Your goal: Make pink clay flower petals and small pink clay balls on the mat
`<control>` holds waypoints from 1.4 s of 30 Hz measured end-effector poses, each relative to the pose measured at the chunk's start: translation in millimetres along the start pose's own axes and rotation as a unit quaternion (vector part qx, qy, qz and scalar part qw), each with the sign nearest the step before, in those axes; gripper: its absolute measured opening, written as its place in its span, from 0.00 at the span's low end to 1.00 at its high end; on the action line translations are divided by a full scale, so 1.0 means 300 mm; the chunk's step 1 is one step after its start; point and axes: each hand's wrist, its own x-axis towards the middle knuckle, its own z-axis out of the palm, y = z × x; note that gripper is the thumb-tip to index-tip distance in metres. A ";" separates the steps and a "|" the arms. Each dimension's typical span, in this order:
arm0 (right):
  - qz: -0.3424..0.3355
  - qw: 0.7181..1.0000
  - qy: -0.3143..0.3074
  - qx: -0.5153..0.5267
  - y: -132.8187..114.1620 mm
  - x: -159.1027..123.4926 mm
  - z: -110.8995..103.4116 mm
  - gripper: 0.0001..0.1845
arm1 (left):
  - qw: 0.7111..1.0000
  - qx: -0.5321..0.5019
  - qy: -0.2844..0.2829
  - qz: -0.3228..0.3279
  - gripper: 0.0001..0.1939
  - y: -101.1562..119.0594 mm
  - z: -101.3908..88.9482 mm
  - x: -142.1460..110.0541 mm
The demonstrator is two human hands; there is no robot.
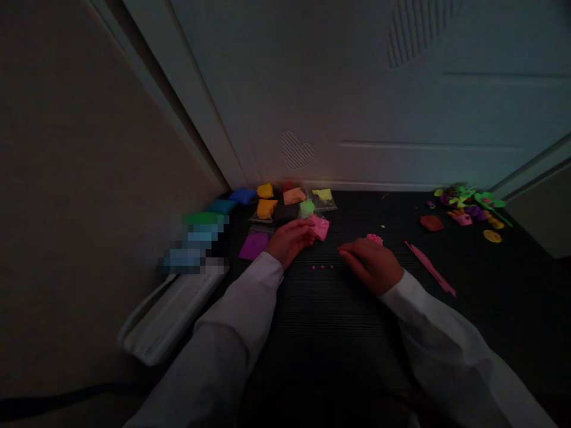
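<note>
Head view: left hand (pixel 291 242) grasping pink clay (pixel 320 227). Right hand (pixel 373 264) fingertips together; can't tell if holding anything. Balls (pixel 322 267) on surface (pixel 321 321), row running left-right, just left and nearside of right fingertips. Right hand nearer.

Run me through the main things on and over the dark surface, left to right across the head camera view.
Long white object, purple packet, left hand, pink piece in its fingers, right hand, slim pink strips, yellow disc.
</note>
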 end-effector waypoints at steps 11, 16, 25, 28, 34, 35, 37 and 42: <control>0.017 1.000 0.004 -0.003 -0.006 -0.001 -0.001 0.09 | 1.000 -0.005 -0.001 -0.001 0.09 -0.005 -0.006 0.005; 0.021 1.000 -0.001 -0.015 -0.006 0.000 -0.005 0.12 | 1.000 -0.002 0.006 -0.003 0.09 -0.002 -0.003 0.003; 0.003 1.000 0.016 0.019 0.008 -0.001 -0.001 0.11 | 1.000 -0.004 0.009 0.000 0.08 -0.007 -0.008 0.006; 0.010 1.000 0.009 0.013 0.005 0.002 -0.006 0.10 | 1.000 -0.004 0.007 -0.001 0.09 -0.006 -0.009 0.006; 0.009 1.000 0.010 0.011 0.017 0.003 0.002 0.07 | 1.000 -0.004 0.004 0.000 0.08 -0.010 -0.015 0.009; 0.002 1.000 0.013 0.016 0.019 0.003 0.003 0.07 | 1.000 -0.005 0.003 0.001 0.08 -0.010 -0.015 0.009; -0.005 1.000 0.016 0.024 0.022 0.003 0.003 0.08 | 1.000 -0.004 0.006 0.000 0.08 -0.010 -0.013 0.009; 0.018 1.000 0.015 -0.005 0.019 0.005 -0.008 0.10 | 1.000 0.001 0.012 -0.002 0.08 -0.006 -0.008 0.005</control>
